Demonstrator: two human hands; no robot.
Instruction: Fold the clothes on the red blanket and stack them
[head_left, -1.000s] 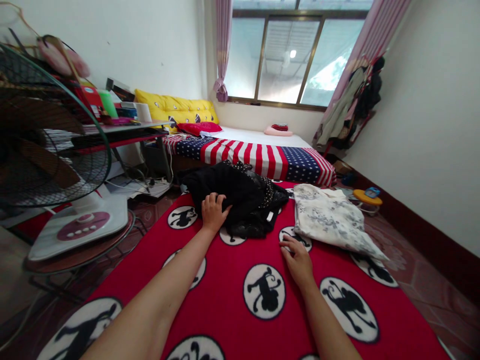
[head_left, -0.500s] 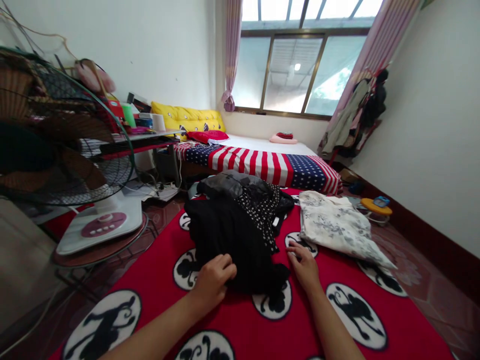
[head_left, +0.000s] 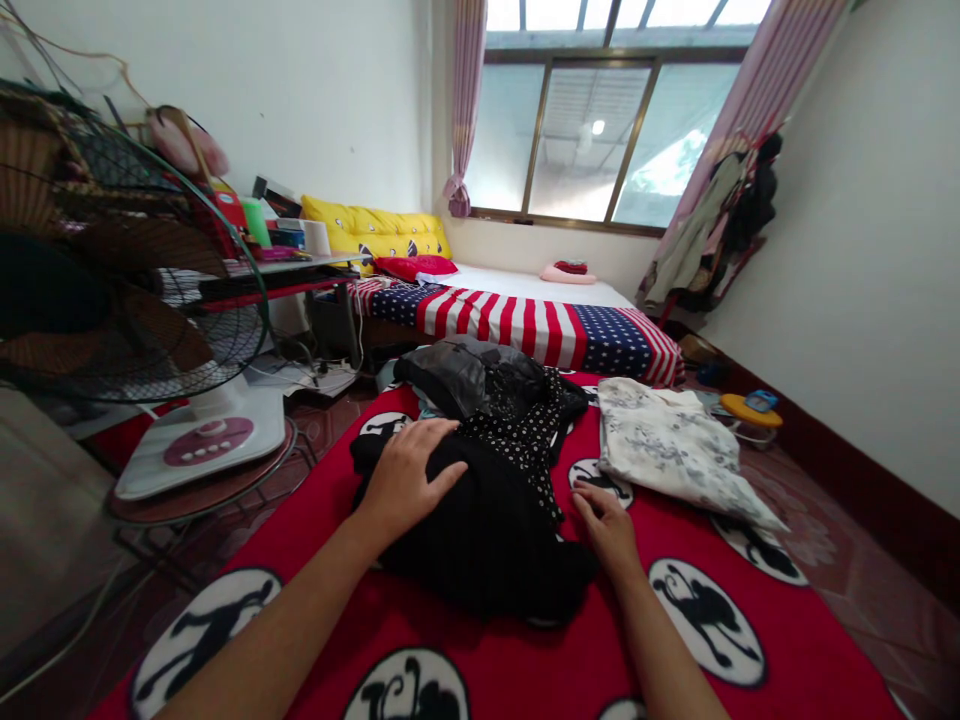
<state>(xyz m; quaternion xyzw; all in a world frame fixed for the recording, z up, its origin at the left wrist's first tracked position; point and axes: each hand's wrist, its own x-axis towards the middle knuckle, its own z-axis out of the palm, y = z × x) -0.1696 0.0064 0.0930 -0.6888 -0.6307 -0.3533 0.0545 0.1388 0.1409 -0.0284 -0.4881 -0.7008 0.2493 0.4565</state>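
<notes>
A crumpled black garment [head_left: 495, 540] lies on the red blanket [head_left: 540, 670] printed with black cats in white ovals. My left hand [head_left: 409, 475] rests flat on its upper left part, fingers stretched and thumb apart. To the right, beside the garment's edge, my right hand [head_left: 606, 525] lies low over the blanket with loosely bent, separated fingers and nothing in them. Behind the black garment are a black cloth with white dots [head_left: 534, 425] and a dark grey, sheer-looking garment [head_left: 457, 368]. A folded white garment with grey flowers [head_left: 675, 440] sits beyond my right hand.
On the left, a fan [head_left: 210, 440] stands on a round stool [head_left: 225, 485], near a cluttered desk [head_left: 315, 272]. A second bed with a stars-and-stripes cover [head_left: 510, 325] is under the window. A small yellow stool [head_left: 750, 410] stands at the right.
My left hand has moved up and left over the black garment and opened from a closed grip. The garment's near part has spread toward me. My right hand has stayed in place.
</notes>
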